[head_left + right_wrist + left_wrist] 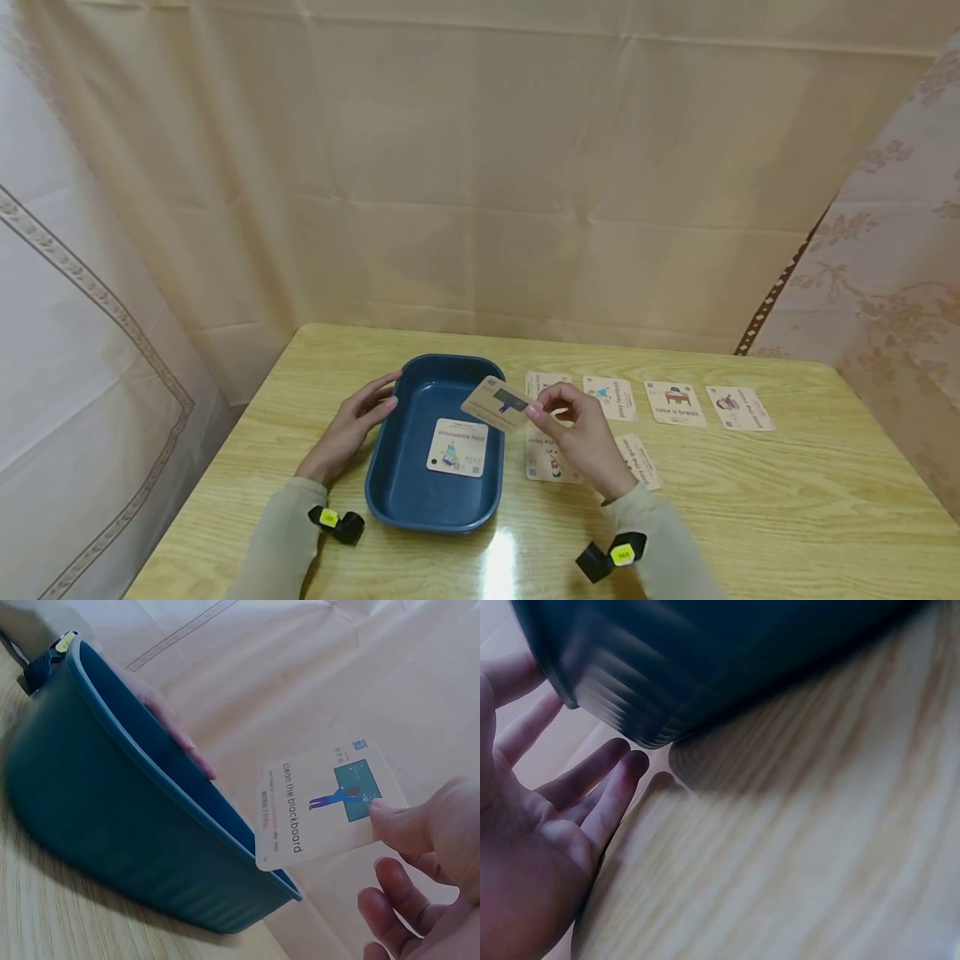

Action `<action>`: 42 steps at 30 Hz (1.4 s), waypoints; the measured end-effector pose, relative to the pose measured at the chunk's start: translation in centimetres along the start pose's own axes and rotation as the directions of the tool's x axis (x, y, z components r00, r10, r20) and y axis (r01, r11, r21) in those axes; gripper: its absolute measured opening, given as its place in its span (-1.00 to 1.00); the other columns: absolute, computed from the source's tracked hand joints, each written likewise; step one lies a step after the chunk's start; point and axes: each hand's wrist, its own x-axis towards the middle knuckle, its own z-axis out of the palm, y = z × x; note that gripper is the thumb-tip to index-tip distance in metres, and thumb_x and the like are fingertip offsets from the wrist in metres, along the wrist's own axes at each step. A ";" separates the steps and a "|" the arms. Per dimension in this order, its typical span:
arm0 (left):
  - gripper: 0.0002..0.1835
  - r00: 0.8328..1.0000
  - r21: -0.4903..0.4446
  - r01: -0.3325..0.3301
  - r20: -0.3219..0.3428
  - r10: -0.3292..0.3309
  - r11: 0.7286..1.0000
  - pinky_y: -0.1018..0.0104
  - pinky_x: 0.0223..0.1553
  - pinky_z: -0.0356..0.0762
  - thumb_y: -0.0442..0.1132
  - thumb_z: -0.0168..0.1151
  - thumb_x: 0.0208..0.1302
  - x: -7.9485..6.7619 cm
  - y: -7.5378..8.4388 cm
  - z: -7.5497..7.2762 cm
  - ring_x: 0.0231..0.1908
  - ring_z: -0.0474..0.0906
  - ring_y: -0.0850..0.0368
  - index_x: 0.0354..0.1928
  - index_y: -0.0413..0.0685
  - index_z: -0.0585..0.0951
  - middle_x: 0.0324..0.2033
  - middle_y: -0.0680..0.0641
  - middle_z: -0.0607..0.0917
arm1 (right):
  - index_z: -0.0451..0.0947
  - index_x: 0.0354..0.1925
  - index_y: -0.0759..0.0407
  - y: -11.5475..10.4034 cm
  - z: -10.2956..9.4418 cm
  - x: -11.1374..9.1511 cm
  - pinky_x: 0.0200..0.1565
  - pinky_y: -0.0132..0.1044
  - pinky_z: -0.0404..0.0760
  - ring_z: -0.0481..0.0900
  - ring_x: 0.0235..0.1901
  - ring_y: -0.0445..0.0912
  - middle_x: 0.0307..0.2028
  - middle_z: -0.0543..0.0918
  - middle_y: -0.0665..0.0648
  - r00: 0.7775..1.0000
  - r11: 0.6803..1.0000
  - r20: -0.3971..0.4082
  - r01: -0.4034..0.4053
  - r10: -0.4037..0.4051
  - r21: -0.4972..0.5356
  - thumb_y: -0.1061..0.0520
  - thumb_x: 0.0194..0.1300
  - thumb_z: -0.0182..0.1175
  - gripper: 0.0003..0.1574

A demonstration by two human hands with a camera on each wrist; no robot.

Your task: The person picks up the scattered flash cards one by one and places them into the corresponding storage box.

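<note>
My right hand pinches a picture card between thumb and fingers, tilted over the right rim of a blue plastic tub. In the right wrist view the card reads "clean the blackboard" beside a drawn figure at a green board. Inside the tub, a "play badminton" card lies flat on the bottom. My left hand rests against the tub's left side, thumb and fingertips at the rim. The left wrist view shows its other fingers loosely extended, holding nothing.
To the right of the tub, several cards lie face up in two rows on the wooden table, among them "take a break" and "play football". My right hand partly covers the nearer ones. A beige curtain hangs behind the table.
</note>
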 end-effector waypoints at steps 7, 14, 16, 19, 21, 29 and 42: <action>-0.42 1.000 0.006 0.005 0.000 -0.005 1.000 -0.23 0.38 0.24 -0.01 0.13 0.54 0.0 0.0 0.0 0.39 0.28 -0.21 0.51 0.13 0.34 0.43 -0.19 0.35 | 0.60 -0.22 0.18 -0.1 0.5 -0.1 0.05 -0.08 0.37 0.51 -0.09 0.01 -0.24 0.61 0.10 1.000 1.000 0.015 -0.010 0.010 -0.012 0.23 0.36 0.34 -0.92; -0.42 1.000 0.004 0.011 -0.006 -0.011 1.000 -0.23 0.38 0.24 0.00 0.14 0.53 0.0 0.2 0.0 0.39 0.28 -0.21 0.51 0.13 0.34 0.44 -0.19 0.35 | 0.60 -0.25 0.15 0.2 1.1 -0.1 0.03 -0.09 0.37 0.52 -0.10 -0.02 -0.24 0.62 0.06 0.999 0.999 0.025 -0.020 0.021 -0.046 0.22 0.33 0.37 -0.90; -0.42 1.000 0.004 0.015 -0.008 -0.015 1.000 -0.23 0.38 0.24 0.00 0.14 0.53 0.0 0.2 0.0 0.39 0.28 -0.21 0.51 0.12 0.34 0.44 -0.20 0.34 | 0.60 -0.27 0.15 0.4 1.4 -0.1 0.01 -0.10 0.38 0.53 -0.12 -0.03 -0.24 0.62 0.06 0.999 0.998 0.038 -0.014 0.016 -0.056 0.21 0.32 0.38 -0.89; -0.41 1.000 0.006 0.022 -0.007 -0.022 1.000 -0.22 0.38 0.24 0.00 0.14 0.53 0.0 0.2 0.0 0.40 0.27 -0.22 0.51 0.12 0.33 0.44 -0.20 0.34 | 0.60 -0.28 0.13 0.8 1.8 -0.1 -0.01 -0.11 0.39 0.53 -0.13 -0.05 -0.25 0.61 0.04 0.998 0.997 0.057 -0.013 0.017 -0.071 0.19 0.32 0.38 -0.89; -0.41 1.000 0.007 0.024 -0.006 -0.024 1.000 -0.22 0.38 0.24 0.00 0.14 0.53 0.0 0.2 0.0 0.40 0.27 -0.22 0.51 0.12 0.33 0.44 -0.20 0.34 | 0.60 -0.30 0.11 1.0 2.0 -0.2 -0.02 -0.11 0.38 0.52 -0.14 -0.05 -0.26 0.61 0.03 0.998 0.996 0.066 -0.018 0.023 -0.082 0.19 0.31 0.39 -0.88; -0.42 1.000 0.005 0.004 0.003 -0.004 1.000 -0.22 0.38 0.24 -0.02 0.14 0.53 0.0 0.2 0.0 0.40 0.26 -0.21 0.51 0.12 0.34 0.44 -0.19 0.34 | 0.63 -0.25 0.06 1.1 2.4 -0.3 -0.02 -0.10 0.39 0.53 -0.15 -0.08 -0.24 0.62 -0.01 0.994 0.994 0.101 -0.023 0.034 -0.106 0.18 0.31 0.40 -0.90; -0.43 1.000 0.007 0.005 0.002 -0.005 1.000 -0.23 0.38 0.22 -0.02 0.13 0.54 0.0 0.1 0.0 0.41 0.25 -0.21 0.51 0.12 0.34 0.45 -0.18 0.33 | 0.64 -0.14 0.16 1.1 0.9 -0.1 -0.02 -0.11 0.41 0.54 -0.13 -0.06 -0.24 0.63 0.01 0.995 0.991 0.084 -0.039 0.050 -0.131 0.14 0.29 0.42 -0.80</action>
